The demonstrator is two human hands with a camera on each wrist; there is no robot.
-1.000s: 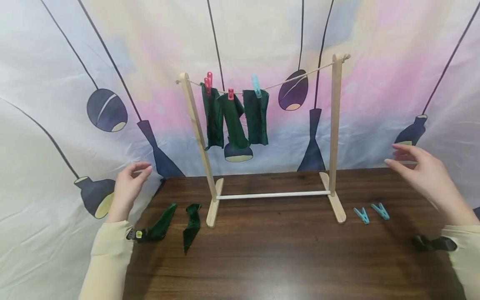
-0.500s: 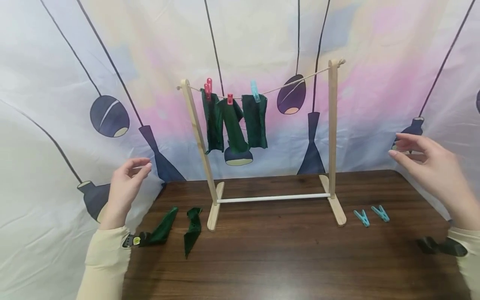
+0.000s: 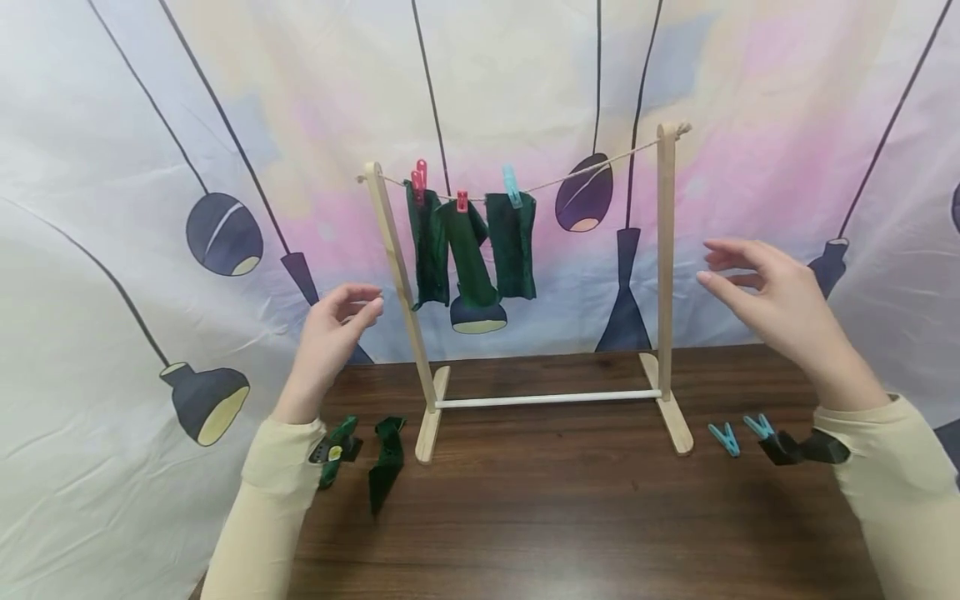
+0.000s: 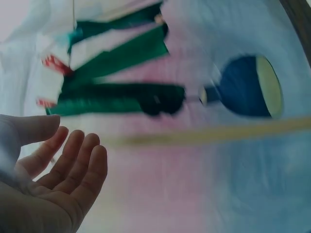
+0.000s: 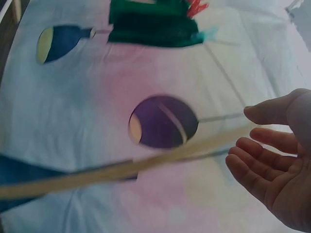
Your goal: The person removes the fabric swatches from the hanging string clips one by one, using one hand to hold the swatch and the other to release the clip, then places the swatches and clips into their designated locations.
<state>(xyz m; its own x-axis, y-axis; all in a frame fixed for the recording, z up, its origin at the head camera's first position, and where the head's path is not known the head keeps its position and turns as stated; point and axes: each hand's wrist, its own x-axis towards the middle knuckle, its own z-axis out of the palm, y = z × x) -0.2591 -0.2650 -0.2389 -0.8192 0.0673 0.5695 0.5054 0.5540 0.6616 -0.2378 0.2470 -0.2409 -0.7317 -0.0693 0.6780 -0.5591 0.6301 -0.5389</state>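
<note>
My left hand point(image 3: 333, 333) hovers just left of the rack's left post point(image 3: 392, 250), fingers loosely bent and holding nothing. To the right of the right post point(image 3: 666, 258), my right hand point(image 3: 772, 300) is raised in the same relaxed way, its grasp empty. Between the posts runs a string point(image 3: 577, 173). From it hang a left green cloth point(image 3: 430, 250), a middle green cloth point(image 3: 471, 258) and a right green cloth point(image 3: 512, 250). Red clothespins point(image 3: 462, 202) grip the left and middle cloths; a blue clothespin point(image 3: 513, 185) grips the right one.
On the brown table point(image 3: 555, 517), a loose green strip point(image 3: 386, 467) lies left of the rack, with another green strip point(image 3: 330, 475) partly behind my left wrist strap. Two blue clothespins point(image 3: 724, 439) lie at right, one partly behind the right strap. A printed curtain point(image 3: 525, 67) hangs behind.
Both hands have moved inward toward the rack, the left one rightward and the right one leftward. The hanging cloths, clothespins and loose strips stay where they were.
</note>
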